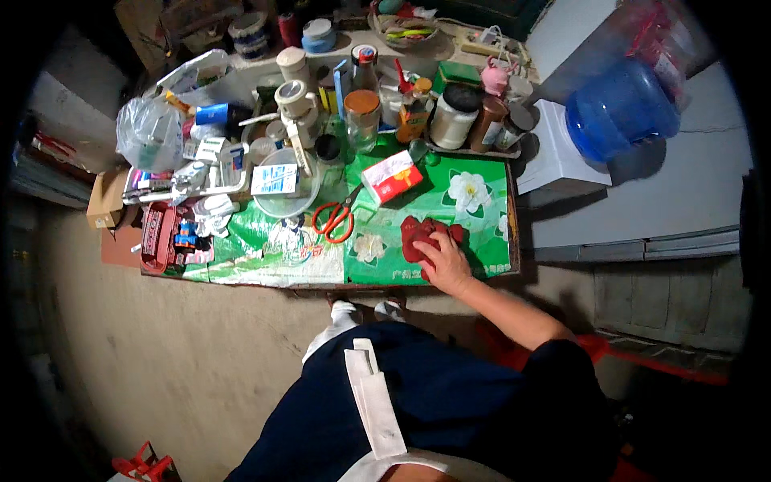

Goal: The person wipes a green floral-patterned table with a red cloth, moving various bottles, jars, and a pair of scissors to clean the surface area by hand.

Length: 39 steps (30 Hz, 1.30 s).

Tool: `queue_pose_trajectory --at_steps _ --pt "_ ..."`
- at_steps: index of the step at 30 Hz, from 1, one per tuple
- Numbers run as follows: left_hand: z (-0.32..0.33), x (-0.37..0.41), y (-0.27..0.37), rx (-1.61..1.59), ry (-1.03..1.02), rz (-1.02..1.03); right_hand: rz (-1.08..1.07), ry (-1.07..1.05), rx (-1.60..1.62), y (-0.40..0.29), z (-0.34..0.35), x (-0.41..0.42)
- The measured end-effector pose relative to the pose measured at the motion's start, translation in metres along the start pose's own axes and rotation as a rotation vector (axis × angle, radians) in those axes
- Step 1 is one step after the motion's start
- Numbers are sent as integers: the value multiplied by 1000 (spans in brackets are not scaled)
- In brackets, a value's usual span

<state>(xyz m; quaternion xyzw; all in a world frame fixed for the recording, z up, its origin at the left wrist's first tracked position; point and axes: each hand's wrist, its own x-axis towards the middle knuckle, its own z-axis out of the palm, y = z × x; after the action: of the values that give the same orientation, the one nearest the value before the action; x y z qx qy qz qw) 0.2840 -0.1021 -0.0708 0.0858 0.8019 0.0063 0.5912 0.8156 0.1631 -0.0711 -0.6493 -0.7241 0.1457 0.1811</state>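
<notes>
My right hand (444, 262) rests on a crumpled dark red cloth (429, 231), its fingers bent into the fabric. The cloth lies on a green plastic table cover (376, 268) printed with white flowers, near the table's right front. Up and left of the cloth is a red and white tissue pack (393, 178). Beside that pack lie scissors with orange-red handles (335, 222), blades pointing towards it. A clear round plastic container (287, 205) with a small white and blue box (274, 179) on its lid stands left of the scissors. My left hand is out of view.
Jars and bottles, including a black-lidded jar (455, 117), crowd the table's back. At the left are a clear plastic bag (149, 135), a red basket (159, 238) and a white tray (226, 191). A blue water jug (623, 111) lies at the right by a white box (557, 159).
</notes>
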Motion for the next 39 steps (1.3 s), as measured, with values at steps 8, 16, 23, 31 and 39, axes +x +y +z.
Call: queue_pose_trajectory --at_steps 8,16,23,31,39 --pt "-16 -16 41 213 -135 168 -84 114 -330 -23 -17 13" --pt "-32 -20 78 414 -214 220 259 -1016 103 -16 -72 -164" --pt "-38 -21 103 565 -274 249 624 -1044 249 -2 -35 -293" --pt "-35 -23 129 710 -336 279 809 -925 324 0 -12 -337" --pt "-42 -37 151 935 -513 329 792 -946 323 18 -15 -332"
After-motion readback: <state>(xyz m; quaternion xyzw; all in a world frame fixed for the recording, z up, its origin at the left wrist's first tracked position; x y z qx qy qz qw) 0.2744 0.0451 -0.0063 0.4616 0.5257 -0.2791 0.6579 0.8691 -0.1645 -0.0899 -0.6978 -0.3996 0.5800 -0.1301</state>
